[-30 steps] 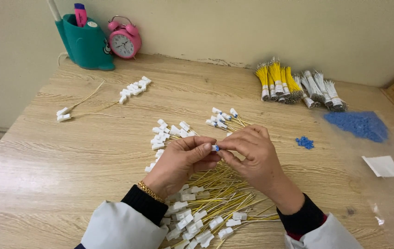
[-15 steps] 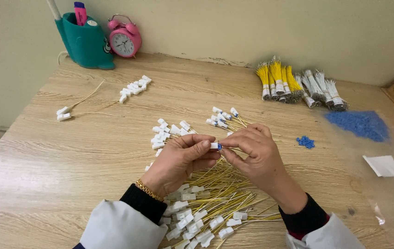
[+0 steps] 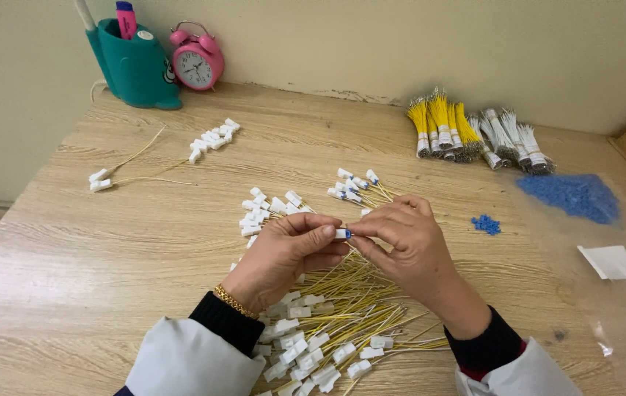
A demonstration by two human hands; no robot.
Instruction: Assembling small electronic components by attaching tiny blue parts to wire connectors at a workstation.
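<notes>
My left hand [image 3: 283, 253] pinches a small white connector [image 3: 341, 234] on a yellow wire at its fingertips. My right hand [image 3: 404, 238] meets it from the right, its fingertips holding a tiny blue piece [image 3: 348, 234] against the connector's end. Both hands hover over a pile of yellow wires with white connectors [image 3: 327, 323] on the wooden table [image 3: 107, 257]. Two smaller groups of white connectors [image 3: 265, 209] and blue-tipped ones [image 3: 353, 185] lie just beyond the hands.
A small heap of blue pieces [image 3: 486, 224] lies right of my hands, a big blue heap [image 3: 569, 196] further right. Bundles of yellow and white wires [image 3: 474, 136] sit at the back. A teal pen holder [image 3: 133, 66], pink alarm clock [image 3: 197, 64], white paper [image 3: 610, 262].
The hands have stayed together at the same spot; the fingers shifted slightly around the connector, with the blue piece now at its end.
</notes>
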